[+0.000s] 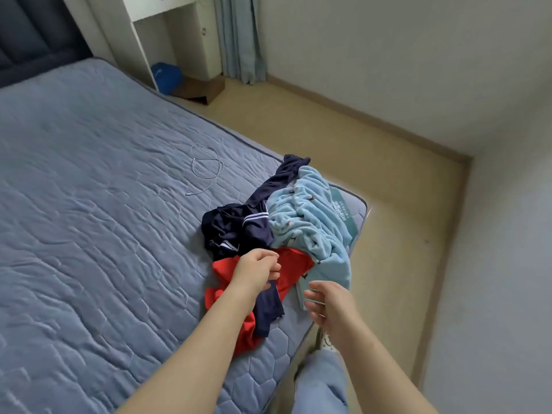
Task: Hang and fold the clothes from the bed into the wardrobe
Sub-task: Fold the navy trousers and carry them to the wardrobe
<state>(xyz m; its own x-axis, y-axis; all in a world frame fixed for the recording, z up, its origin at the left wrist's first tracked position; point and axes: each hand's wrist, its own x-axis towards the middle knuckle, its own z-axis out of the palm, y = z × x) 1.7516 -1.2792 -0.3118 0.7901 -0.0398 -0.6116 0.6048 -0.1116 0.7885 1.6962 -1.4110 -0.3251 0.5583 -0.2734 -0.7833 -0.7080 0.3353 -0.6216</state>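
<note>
A pile of clothes lies on the near right corner of the bed (89,189). It holds a light blue fleece garment (310,219), a dark navy garment with white stripes (236,231) and a red garment (291,265). My left hand (258,270) sits over the red garment with its fingers curled, pinching a strip of navy fabric (268,309) that hangs down from it. My right hand (328,306) hovers beside the lower edge of the light blue garment, fingers loosely spread and holding nothing.
A thin white cable (206,167) lies coiled on the mattress behind the pile. A white cabinet (167,31) with a blue bag (165,76) under it stands at the back, next to a curtain (239,37). Tan floor (388,204) runs along the bed's right side.
</note>
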